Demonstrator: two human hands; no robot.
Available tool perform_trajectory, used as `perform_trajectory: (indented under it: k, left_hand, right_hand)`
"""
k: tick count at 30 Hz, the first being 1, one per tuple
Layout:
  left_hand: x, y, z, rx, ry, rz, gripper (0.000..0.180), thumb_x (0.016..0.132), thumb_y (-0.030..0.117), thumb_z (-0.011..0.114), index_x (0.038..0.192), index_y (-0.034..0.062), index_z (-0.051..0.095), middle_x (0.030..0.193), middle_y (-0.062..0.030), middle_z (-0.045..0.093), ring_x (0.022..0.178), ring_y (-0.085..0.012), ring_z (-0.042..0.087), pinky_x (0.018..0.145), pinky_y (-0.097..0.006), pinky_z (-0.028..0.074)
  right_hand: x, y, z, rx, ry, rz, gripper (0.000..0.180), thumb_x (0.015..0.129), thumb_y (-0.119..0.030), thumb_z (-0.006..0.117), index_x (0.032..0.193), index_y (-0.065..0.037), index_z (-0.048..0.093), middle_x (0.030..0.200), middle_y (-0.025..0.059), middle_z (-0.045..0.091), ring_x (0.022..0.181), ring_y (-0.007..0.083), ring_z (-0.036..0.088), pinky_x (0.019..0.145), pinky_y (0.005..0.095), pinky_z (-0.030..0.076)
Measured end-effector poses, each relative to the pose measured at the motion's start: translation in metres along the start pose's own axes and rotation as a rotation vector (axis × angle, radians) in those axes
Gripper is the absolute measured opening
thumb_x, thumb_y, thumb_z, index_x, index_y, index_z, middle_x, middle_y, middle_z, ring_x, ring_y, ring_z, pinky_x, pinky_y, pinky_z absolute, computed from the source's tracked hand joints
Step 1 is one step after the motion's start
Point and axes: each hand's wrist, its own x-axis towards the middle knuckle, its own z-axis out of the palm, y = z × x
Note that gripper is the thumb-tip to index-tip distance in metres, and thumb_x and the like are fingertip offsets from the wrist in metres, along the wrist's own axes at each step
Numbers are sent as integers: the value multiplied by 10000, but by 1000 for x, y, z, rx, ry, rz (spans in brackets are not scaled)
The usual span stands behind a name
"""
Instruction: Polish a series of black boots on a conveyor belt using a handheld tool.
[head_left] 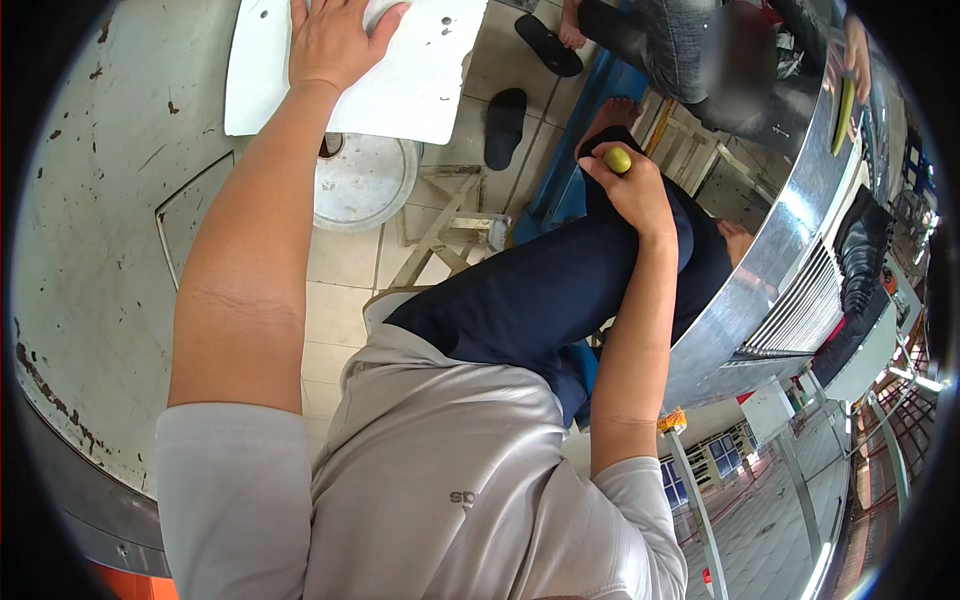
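My left hand (335, 45) lies on a white panel (415, 95) with a few dark spots, its thumb spread away from the fingers. The fingertips run past the upper edge of the picture. Over my raised knee, my right hand (632, 190) is closed around a yellow-green handle (618, 160) with a rounded end. Whatever the handle belongs to is hidden by the fist and the leg. Dark blue trousers (520, 290) cover my bent leg below that hand.
A worn metal surface (100, 220) with chipped paint fills the left side. Below the white panel sits a round metal lid (375, 190), beside a wooden stool (450, 225). Black sandals (506, 125) lie on tiles. A shiny metal edge (760, 260) curves at right, near another seated person (660, 45).
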Motion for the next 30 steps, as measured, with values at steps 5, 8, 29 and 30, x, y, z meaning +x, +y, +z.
perform_trajectory:
  k: [5,8,29,30]
  left_hand:
    - [0,0,0,4,12,9,607,932,448,498,1428,110,409,1518,-192,309,1410,-385,256,1154,-541,146]
    - [1,6,-4,-1,-33,-9,607,932,445,498,1429,108,406,1519,-191,306,1410,-385,257,1155,-540,144]
    - [1,2,0,2,-9,-7,608,932,450,495,1431,115,407,1524,-181,299,1414,-377,249,1162,-534,133]
    - [0,0,1,4,5,-3,606,933,452,493,1431,118,406,1525,-179,299,1414,-376,249,1162,-534,134]
  right_hand:
    - [3,-3,-2,54,-1,50,356,818,-355,737,983,-46,674,812,138,683,777,261,664,741,358,508]
    - [2,0,-3,43,40,3,360,818,-355,738,997,-49,671,804,134,681,764,261,660,736,353,508]
    - [0,-1,-3,51,56,31,365,829,-368,726,1000,-51,666,786,131,671,762,293,652,730,363,504]
    - [0,-8,-4,87,-4,79,373,835,-372,722,1003,-44,663,786,127,673,753,275,656,725,356,505]
